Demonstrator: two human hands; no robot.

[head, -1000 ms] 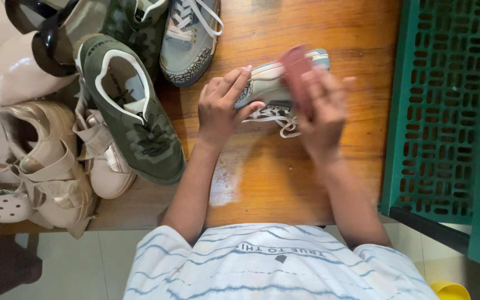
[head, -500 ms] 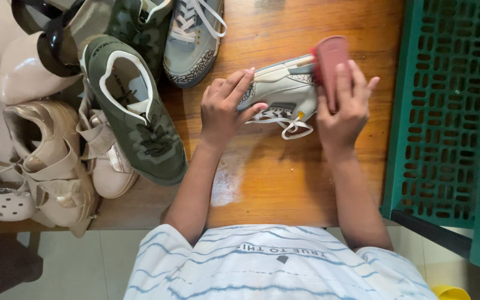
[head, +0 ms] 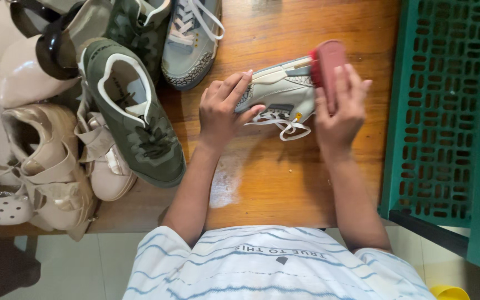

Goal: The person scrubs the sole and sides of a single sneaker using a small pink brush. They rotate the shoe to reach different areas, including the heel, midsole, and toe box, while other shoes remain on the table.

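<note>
A pale grey sneaker (head: 284, 91) with white laces lies on its side on the wooden table (head: 284, 183). My left hand (head: 224, 108) grips its heel end and holds it steady. My right hand (head: 343, 105) is closed around a red brush (head: 329, 61), whose bristles press against the sneaker's toe end. Loose laces hang below the shoe, between my two hands.
A pile of shoes fills the left: an olive green sneaker (head: 134, 119), beige strapped shoes (head: 45, 161), a cream high heel (head: 23, 72), a grey sneaker (head: 190, 39) at the top. A green plastic crate (head: 445, 111) stands at the right. A pale smear (head: 226, 180) marks the wood.
My right hand has carried the red brush from over the sneaker's middle out to its toe end on the right. The left hand keeps its grip on the shoe.
</note>
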